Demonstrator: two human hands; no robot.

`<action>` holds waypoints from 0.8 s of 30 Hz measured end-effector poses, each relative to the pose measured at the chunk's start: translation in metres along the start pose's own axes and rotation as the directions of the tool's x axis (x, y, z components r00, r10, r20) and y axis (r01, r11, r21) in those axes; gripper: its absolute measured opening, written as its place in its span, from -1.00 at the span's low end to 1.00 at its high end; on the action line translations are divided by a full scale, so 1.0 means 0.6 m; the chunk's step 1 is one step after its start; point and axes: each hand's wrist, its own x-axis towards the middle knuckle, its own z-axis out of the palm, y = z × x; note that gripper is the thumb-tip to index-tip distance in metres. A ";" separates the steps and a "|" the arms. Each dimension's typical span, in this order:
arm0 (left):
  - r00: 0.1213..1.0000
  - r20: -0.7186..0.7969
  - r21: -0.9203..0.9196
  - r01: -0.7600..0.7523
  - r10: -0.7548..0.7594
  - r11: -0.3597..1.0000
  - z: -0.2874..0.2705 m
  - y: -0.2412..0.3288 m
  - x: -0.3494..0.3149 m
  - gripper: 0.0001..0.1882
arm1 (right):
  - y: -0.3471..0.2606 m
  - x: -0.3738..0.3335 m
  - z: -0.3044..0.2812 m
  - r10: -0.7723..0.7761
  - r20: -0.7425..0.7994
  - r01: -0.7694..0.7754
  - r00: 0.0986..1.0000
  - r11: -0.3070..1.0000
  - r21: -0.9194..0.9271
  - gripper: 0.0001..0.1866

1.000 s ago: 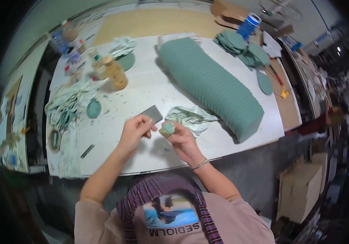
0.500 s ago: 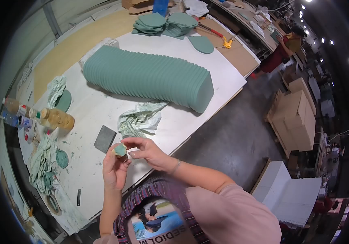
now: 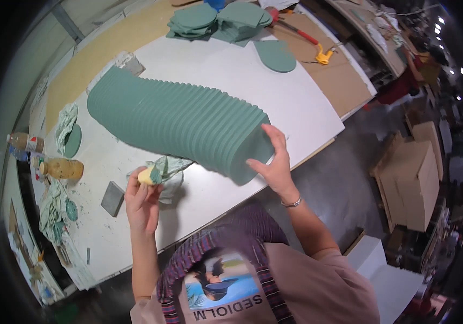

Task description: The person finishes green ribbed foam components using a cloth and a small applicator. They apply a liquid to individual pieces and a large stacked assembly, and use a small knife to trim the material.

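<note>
A small yellow sponge point(image 3: 147, 175) with a green-smeared side is pinched in the fingers of my left hand point(image 3: 143, 205). Over the crumpled, green-stained cloth point(image 3: 172, 168), this hand is held up off the table. Across the middle runs a long row of green rounded panels point(image 3: 172, 116), standing on edge and packed face to face. At the row's near right end, my right hand point(image 3: 275, 164) spreads its thumb and fingers in front of the last panel; whether the fingertips touch it is hard to tell.
A grey block point(image 3: 113, 198) lies left of my left hand. Bottles point(image 3: 64, 168) and stained rags point(image 3: 53, 208) line the left edge. Stacked green panels point(image 3: 193, 20), a single panel point(image 3: 275, 55) and a red-and-yellow tool point(image 3: 324, 55) occupy the far side. Cardboard boxes point(image 3: 408, 181) stand right.
My right hand has left the sponge and moved right, to the row's end, with fingers spread. My left hand keeps the sponge, now higher over the cloth. The view has shifted closer to the row.
</note>
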 end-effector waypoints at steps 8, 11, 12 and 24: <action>0.931 -0.130 0.689 -0.162 0.340 0.707 0.144 -0.098 0.047 -0.55 | 0.114 0.112 -0.049 0.063 0.277 -0.075 0.959 0.997 0.035 0.12; 0.878 -0.023 0.856 -0.230 0.478 0.463 0.173 -0.113 0.050 -0.60 | 0.143 0.129 -0.042 0.135 0.412 -0.197 0.901 0.974 0.110 0.07; 0.867 0.057 0.913 -0.246 0.495 0.327 0.176 -0.114 0.052 -0.59 | 0.148 0.134 -0.037 0.154 0.443 -0.233 0.883 0.964 0.129 0.03; 0.794 0.327 0.943 -0.305 0.513 -0.129 0.204 -0.127 0.081 -0.56 | 0.159 0.137 -0.040 0.106 0.512 -0.221 0.853 0.961 0.169 -0.05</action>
